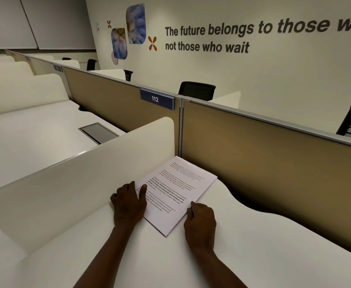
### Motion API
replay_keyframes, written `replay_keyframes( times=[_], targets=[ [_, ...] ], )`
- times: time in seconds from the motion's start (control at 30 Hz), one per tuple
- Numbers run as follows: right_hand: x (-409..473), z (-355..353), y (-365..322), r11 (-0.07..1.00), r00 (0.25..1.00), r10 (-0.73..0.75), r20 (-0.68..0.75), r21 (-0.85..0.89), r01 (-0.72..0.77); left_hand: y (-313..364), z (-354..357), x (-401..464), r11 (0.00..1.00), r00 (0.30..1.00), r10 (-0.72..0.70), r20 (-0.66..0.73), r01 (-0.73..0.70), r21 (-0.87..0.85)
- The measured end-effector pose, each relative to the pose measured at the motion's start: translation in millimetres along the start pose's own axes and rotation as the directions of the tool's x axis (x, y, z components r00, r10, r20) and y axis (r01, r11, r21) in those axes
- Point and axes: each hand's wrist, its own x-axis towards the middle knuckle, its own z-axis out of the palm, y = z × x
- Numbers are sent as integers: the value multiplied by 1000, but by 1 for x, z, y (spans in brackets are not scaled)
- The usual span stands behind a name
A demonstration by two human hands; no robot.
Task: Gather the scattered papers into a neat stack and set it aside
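A stack of printed white papers (178, 183) lies flat on the white desk (253, 246), pushed into the far left corner where the cream side divider meets the brown back partition. The sheets are squared up with their edges aligned. My left hand (128, 204) rests at the stack's left edge with its thumb on the top sheet. At the stack's near right edge my right hand (200, 218) has its fingers curled against the paper. Neither hand lifts the stack.
A cream curved divider (87, 177) walls off the left side. The brown partition (274, 154) with a "112" label (156, 99) closes the back. A neighbouring desk with a grey cable hatch (98, 133) lies beyond the divider. Black chairs stand behind the partition.
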Motion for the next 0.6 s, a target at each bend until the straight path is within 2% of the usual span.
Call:
replay_keyframes(
  times=[0.33, 0.43, 0.53, 0.6],
  targets=[
    [3, 5, 2, 996, 999, -33, 6, -78, 33, -1, 1, 1, 998, 1000, -3, -1, 3, -65],
    [-1, -3, 2, 1000, 1000, 12, 12, 7, -12, -1, -4, -4, 993, 997, 20, -79, -29, -115],
    [-18, -28, 3, 995, 992, 55, 112, 77, -64, 0, -21, -16, 988, 991, 56, -124, -73, -136],
    [-36, -46, 9, 998, 972, 10, 233, 61, -25, 1, -26, -33, 981, 987, 117, -110, -132, -141]
  ],
)
